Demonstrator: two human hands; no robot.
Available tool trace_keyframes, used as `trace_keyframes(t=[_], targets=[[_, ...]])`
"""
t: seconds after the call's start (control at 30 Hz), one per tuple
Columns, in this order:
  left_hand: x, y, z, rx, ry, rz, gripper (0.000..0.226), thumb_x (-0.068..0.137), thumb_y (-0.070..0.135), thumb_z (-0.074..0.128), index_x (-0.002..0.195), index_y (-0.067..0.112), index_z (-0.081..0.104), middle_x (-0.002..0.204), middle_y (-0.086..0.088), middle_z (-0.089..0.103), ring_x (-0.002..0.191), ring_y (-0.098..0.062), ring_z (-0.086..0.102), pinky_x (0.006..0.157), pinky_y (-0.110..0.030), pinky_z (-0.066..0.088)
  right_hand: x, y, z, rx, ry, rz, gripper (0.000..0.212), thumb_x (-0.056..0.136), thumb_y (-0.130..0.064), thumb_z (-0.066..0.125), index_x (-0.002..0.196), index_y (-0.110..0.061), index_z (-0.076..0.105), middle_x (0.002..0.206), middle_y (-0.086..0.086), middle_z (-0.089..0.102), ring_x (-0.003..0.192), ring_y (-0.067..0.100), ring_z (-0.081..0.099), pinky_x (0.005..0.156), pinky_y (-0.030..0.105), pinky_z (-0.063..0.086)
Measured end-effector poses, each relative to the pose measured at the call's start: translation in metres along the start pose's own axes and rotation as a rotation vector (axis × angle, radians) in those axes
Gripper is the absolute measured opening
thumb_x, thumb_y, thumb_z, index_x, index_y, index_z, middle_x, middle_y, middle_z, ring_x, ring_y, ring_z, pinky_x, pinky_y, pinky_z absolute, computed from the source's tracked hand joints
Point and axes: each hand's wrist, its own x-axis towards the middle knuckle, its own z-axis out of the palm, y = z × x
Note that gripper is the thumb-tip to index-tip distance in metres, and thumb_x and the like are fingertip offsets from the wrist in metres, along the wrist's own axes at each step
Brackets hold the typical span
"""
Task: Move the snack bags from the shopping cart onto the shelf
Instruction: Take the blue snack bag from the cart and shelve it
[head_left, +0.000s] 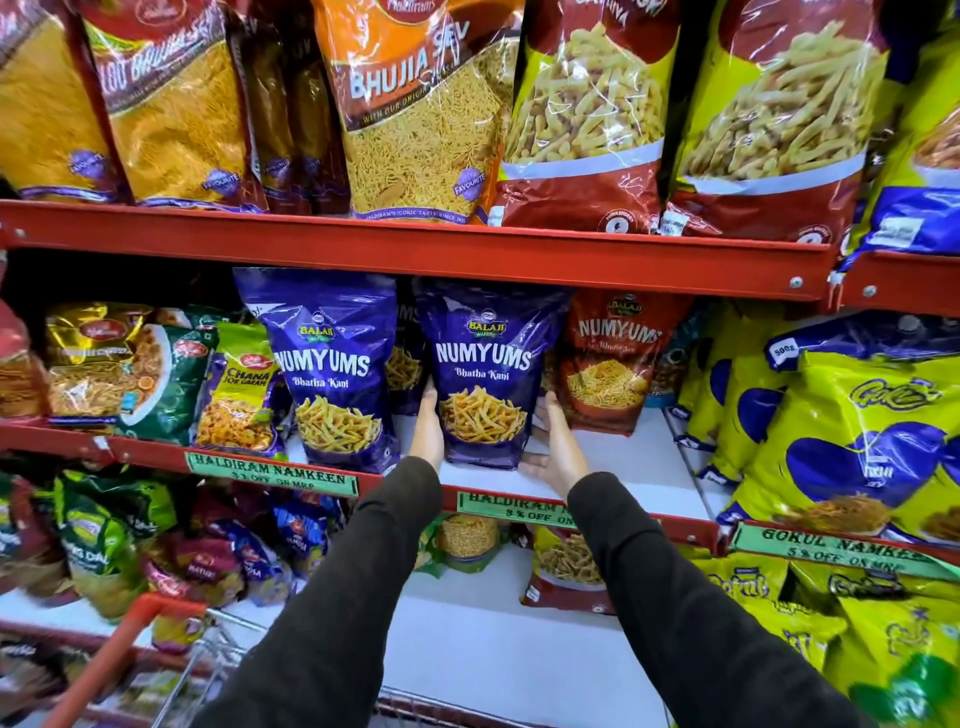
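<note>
A purple Numyums snack bag (485, 374) stands upright on the white middle shelf (639, 467). My left hand (428, 426) presses flat against the bag's left side. My right hand (556, 447) cups its right side and lower corner, so both hands hold it between them. A second purple Numyums bag (327, 364) stands just to the left, and a red Numyums bag (610, 358) stands behind to the right. The shopping cart (130, 654), with an orange handle and wire frame, shows at the bottom left; its contents are blurred.
Red shelf rails (415, 254) run above and below the bags. Large Bhujia Sev bags (415, 114) fill the top shelf. Yellow-green Gokul bags (852, 431) crowd the right. Green Haldiram bags (166, 379) sit at left. A bare white patch of shelf lies right of my hands.
</note>
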Motion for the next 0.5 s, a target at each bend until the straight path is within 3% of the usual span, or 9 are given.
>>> trace_keyframes(t=[0.1, 0.23, 0.3, 0.4, 0.5], targets=[[-0.003, -0.008, -0.009, -0.024, -0.012, 0.023, 0.051, 0.100, 0.046, 0.027, 0.144, 0.023, 0.036, 0.139, 0.003, 0.047, 0.124, -0.016, 0.046, 0.107, -0.038, 0.036, -0.014, 0.005, -0.001, -0.046, -0.018, -0.006, 0.054, 0.095, -0.057, 0.025, 0.138, -0.027, 0.037, 0.150, 0.005, 0.037, 0.129, 0.031, 0.046, 0.105, 0.046, 0.040], [0.018, -0.039, -0.032, 0.017, 0.003, 0.047, 0.085, 0.071, 0.071, 0.045, 0.146, 0.033, 0.031, 0.156, 0.000, 0.034, 0.143, -0.022, 0.033, 0.121, -0.052, 0.024, -0.025, 0.018, -0.001, -0.113, -0.004, -0.037, 0.061, 0.094, -0.059, 0.028, 0.143, -0.022, 0.037, 0.150, 0.008, 0.042, 0.124, 0.029, 0.051, 0.103, 0.045, 0.043], [0.020, -0.045, -0.036, 0.025, 0.017, 0.032, 0.081, 0.075, 0.067, 0.045, 0.147, 0.032, 0.029, 0.156, -0.001, 0.035, 0.143, -0.022, 0.034, 0.120, -0.052, 0.024, -0.030, 0.020, 0.000, -0.117, 0.003, -0.040, 0.061, 0.095, -0.058, 0.030, 0.142, -0.021, 0.038, 0.149, 0.010, 0.042, 0.123, 0.026, 0.050, 0.103, 0.044, 0.044], [-0.007, -0.022, -0.024, 0.024, 0.033, 0.048, 0.057, 0.096, 0.043, 0.034, 0.150, 0.027, 0.024, 0.157, -0.005, 0.033, 0.144, -0.024, 0.032, 0.121, -0.051, 0.023, -0.037, 0.017, 0.003, -0.134, 0.031, -0.021, 0.058, 0.092, -0.058, 0.037, 0.138, -0.022, 0.043, 0.147, 0.007, 0.045, 0.114, 0.025, 0.055, 0.095, 0.038, 0.048], [-0.024, -0.008, -0.018, 0.081, 0.033, 0.027, 0.054, 0.100, 0.037, 0.031, 0.152, 0.028, 0.016, 0.160, -0.002, 0.026, 0.146, -0.023, 0.026, 0.123, -0.049, 0.019, -0.042, 0.013, 0.006, -0.124, 0.031, 0.004, 0.051, 0.093, -0.055, 0.039, 0.134, -0.025, 0.043, 0.149, 0.005, 0.043, 0.116, 0.028, 0.056, 0.095, 0.037, 0.048]])
